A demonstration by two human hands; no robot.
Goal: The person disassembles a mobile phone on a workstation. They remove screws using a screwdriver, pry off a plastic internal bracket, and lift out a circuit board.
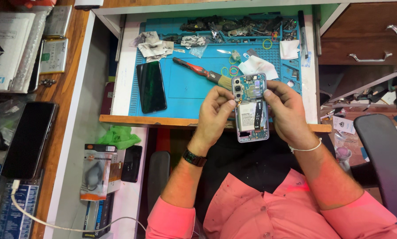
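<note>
An opened smartphone [250,107], its back cover off, shows its cameras, circuit board and white battery. I hold it upright over the front edge of the blue work mat [185,88]. My left hand [215,113] grips its left side, fingers curled against the frame. My right hand [285,108] grips the right side, thumb near the upper board. A black watch sits on my left wrist and a white band on my right.
On the mat lie a dark phone screen [151,86], a red-handled brush [198,71], crumpled wipes [156,46], rubber bands and small parts at the back. Another phone [28,139] charges on the wooden counter at left. A green cloth [119,136] lies below the desk edge.
</note>
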